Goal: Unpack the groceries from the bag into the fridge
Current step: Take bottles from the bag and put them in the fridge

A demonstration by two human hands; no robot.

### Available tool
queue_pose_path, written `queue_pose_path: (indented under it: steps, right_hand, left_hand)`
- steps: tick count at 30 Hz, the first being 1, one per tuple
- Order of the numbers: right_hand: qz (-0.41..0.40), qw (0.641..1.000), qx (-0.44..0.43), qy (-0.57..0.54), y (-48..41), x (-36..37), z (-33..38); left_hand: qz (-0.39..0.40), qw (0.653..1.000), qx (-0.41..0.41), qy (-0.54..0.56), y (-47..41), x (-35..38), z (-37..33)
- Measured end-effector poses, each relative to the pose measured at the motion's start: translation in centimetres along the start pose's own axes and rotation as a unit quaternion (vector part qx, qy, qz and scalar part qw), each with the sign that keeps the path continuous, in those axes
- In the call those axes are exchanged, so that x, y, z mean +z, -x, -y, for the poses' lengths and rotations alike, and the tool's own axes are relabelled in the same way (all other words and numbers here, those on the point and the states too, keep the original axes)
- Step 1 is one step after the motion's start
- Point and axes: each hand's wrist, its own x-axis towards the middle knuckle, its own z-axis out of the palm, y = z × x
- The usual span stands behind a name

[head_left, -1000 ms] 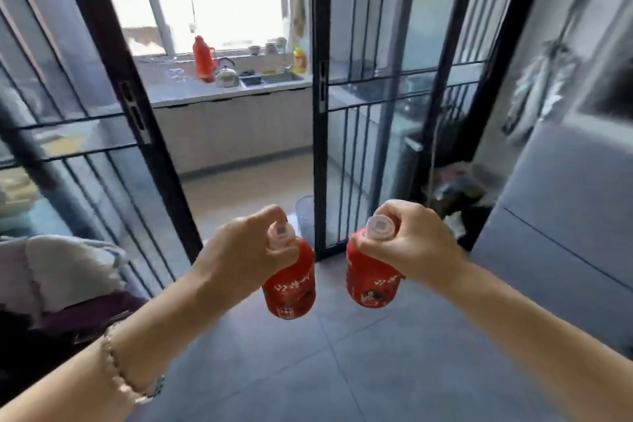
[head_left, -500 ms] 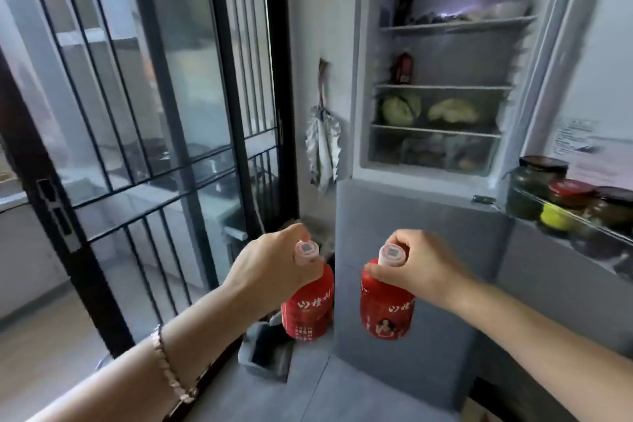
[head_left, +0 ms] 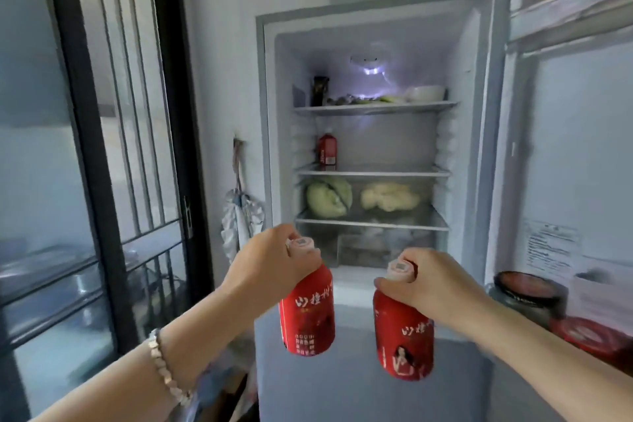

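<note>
Open fridge (head_left: pixel 281 79) has swung closer, now square ahead of both grips. Below them hang the left bottle (head_left: pixel 306 315) and right bottle (head_left: pixel 404 343), seemingly full, stiff, slick-sleeved; left hand (head_left: pixel 274 267) and right hand (head_left: pixel 436 288) clamp their necks, beneath the caps.

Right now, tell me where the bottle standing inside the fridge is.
In the head view, the bottle stands at the left end of the second shelf of the fridge, directly above the cabbage.
</note>
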Motion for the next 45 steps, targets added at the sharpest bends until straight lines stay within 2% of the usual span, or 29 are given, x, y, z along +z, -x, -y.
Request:
queue_pose_path:
  steps: [5, 9, 12, 15, 19, 24, 27, 31, 34, 36, 38, 40, 41, 43, 45]
  right_hand:
    - [-0.055, 0.998, -0.018, 0.025, -11.1, -2.0, -1.0]
    - [-0.178, 0.983, -0.045, -0.027, -18.8, -2.7, -1.1]
    - [-0.285, 0.953, -0.070, -0.073, -23.6, -3.0, -1.0]
    - [-0.351, 0.928, -0.083, -0.096, -28.0, -3.6, -0.9]
    - [-0.364, 0.924, -0.081, -0.083, -34.7, -4.6, -0.9]
    - [-0.359, 0.933, -0.023, -0.020, -43.2, -4.5, -2.6]
    - [-0.328, 0.945, 0.020, 0.005, -46.3, -3.9, -4.1]
    - [-0.293, 0.955, 0.050, -0.022, -49.2, -4.2, -5.9]
    - [-0.206, 0.976, 0.056, 0.042, -50.6, -4.6, -5.9]
    - [-0.126, 0.989, 0.055, 0.047, -50.7, -5.8, -5.3]
    - [0.024, 0.995, 0.081, 0.044, -50.0, -7.5, -5.2]
    - [0.192, 0.973, 0.114, 0.062, -49.8, -8.2, -5.8]
    - [0.225, 0.965, 0.118, 0.072, -50.1, -8.1, -6.3]
    - [0.221, 0.968, 0.101, 0.062, -51.4, -7.6, -7.1]
    - [0.204, 0.975, 0.086, 0.008, -53.2, -6.4, -7.5]
  left_hand:
    - [-0.042, 0.998, 0.012, 0.035, -10.4, 2.1, -1.4]
    - [-0.088, 0.994, 0.035, 0.045, -17.9, 2.6, -1.9]
    - [-0.136, 0.988, 0.063, 0.033, -23.3, 2.9, -1.9]
    - [-0.180, 0.978, 0.103, 0.018, -28.5, 3.5, -1.8]
    - [-0.215, 0.966, 0.142, 0.020, -35.4, 4.3, -1.3]
    - [-0.210, 0.963, 0.166, 0.011, -42.3, 5.7, -0.6]
    - [-0.176, 0.972, 0.152, 0.032, -44.9, 6.7, 0.4]
    - [-0.120, 0.983, 0.127, 0.051, -47.2, 8.4, 1.1]
    - [-0.121, 0.986, 0.110, 0.031, -47.9, 9.0, 1.0]
    - [-0.127, 0.986, 0.103, 0.017, -48.2, 9.1, 0.9]
    - [-0.130, 0.987, 0.094, 0.009, -48.5, 9.2, 0.8]
    - [-0.126, 0.988, 0.085, 0.020, -48.7, 9.3, 0.9]
    - [-0.121, 0.989, 0.082, 0.028, -48.9, 9.3, 0.9]
    - [-0.118, 0.989, 0.079, 0.034, -49.0, 9.4, 1.0]
    - [-0.125, 0.988, 0.079, 0.044, -49.1, 9.5, 1.1]
